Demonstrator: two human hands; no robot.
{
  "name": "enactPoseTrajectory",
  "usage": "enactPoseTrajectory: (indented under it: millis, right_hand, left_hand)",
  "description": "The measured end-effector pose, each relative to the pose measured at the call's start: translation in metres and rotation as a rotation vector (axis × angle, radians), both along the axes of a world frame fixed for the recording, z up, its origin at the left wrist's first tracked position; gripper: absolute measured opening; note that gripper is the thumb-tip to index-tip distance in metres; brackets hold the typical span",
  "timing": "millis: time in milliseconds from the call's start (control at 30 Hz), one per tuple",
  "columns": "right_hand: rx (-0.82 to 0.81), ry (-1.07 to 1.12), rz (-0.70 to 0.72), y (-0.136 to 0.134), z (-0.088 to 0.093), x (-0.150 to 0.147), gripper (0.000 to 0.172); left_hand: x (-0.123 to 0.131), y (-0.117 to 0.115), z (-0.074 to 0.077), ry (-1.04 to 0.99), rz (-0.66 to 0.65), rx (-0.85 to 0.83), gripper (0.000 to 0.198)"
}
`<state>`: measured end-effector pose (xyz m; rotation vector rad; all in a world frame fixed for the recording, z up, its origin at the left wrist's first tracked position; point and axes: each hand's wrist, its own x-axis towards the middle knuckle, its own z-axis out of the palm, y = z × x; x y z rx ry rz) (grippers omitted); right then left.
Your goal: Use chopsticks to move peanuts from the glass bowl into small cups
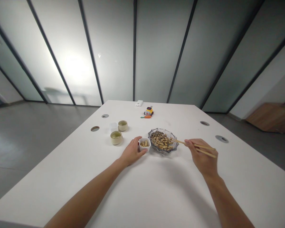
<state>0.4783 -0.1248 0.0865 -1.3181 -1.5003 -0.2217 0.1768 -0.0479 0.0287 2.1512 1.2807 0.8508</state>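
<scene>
Left hand [132,152] fingers wrap cup [145,148]; right hand [202,155] fingers pinch chopsticks [180,141], tips among nuts [161,141] in bowl [165,151] at cup's 3 o'clock. Judgement: hold cup steady, squeeze one nut firmly.

White table [156,196] bears glass bowl [175,147], peanut cup [144,147], green cups [116,138], toy [148,111].

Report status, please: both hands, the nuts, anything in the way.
Left hand grips small white cup, nuts inside. Right hand holds chopsticks, tips in glass bowl of nuts. Nothing between cup and bowl; green cups off to the left.
</scene>
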Motion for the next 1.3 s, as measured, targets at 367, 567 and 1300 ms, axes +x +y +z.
enactPoseTrajectory:
  millis: [367, 567, 1300]
  right_hand:
    - [0.013, 0.291, -0.006, 0.001, -0.006, -0.013, 0.039]
    - [0.005, 0.716, 0.271, 0.005, -0.022, -0.04, 0.032]
    - [0.008, -0.136, 0.017, 0.004, -0.007, 0.003, 0.041]
  left_hand:
    - [-0.001, 0.0, 0.0, -0.017, 0.001, 0.004, 0.065]
    - [0.002, -0.001, 0.001, -0.017, 0.007, 0.004, 0.066]
    - [0.002, -0.001, 0.002, 0.017, 0.0, -0.019, 0.067]
